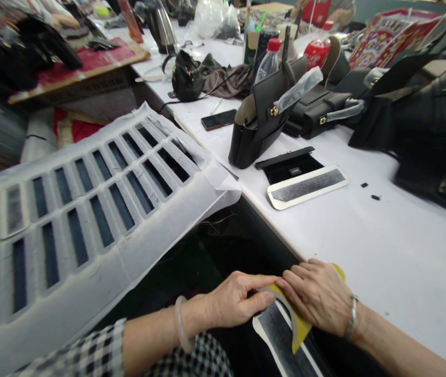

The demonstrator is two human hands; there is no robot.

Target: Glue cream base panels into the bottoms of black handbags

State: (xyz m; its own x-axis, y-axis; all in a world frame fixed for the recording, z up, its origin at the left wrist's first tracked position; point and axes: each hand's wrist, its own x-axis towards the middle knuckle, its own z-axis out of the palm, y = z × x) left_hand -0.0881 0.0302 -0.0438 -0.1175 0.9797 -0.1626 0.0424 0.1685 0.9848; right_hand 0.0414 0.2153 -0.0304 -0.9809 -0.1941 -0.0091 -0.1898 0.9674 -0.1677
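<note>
left hand pinching, right hand curled over yellow sheet

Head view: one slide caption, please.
Left hand and right hand hold a curled yellow sheet over a dark strip.

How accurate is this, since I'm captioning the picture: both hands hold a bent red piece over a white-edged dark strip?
The colour is wrong: the bent piece is yellow, not red, as the head view shows. The left hand and right hand do hold it over the white-edged dark strip.
</note>
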